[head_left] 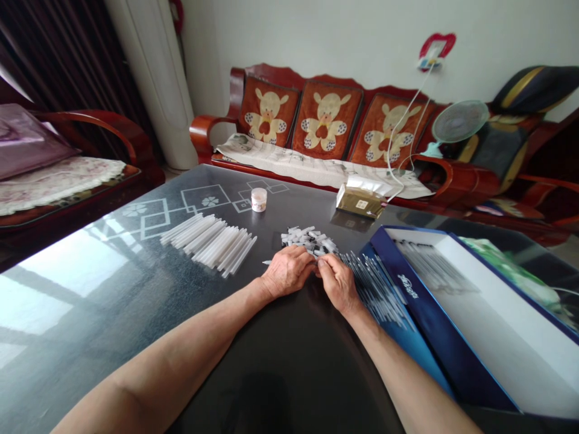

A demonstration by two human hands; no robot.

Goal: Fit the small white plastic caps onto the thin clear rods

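My left hand [288, 272] rests on the dark glass table [136, 313], fingers curled round a thin white tube whose tip pokes out at its left side. My right hand [337, 280] is closed in a pinch against the left hand's fingertips, holding a small part I cannot make out. Just beyond both hands lies a heap of small white and dark caps [309, 238]. A pile of white tubes [210, 241] lies to the left. A row of clear thin tubes [373, 283] lies to the right of my right hand, on the box edge.
An open blue box with a white inside [479, 313] fills the right. A small white jar [259, 199] and a gold packet [359, 200] stand further back. Behind the table are a red wooden sofa with bear cushions [325, 120], a fan [459, 120] and a standing air conditioner [158, 78].
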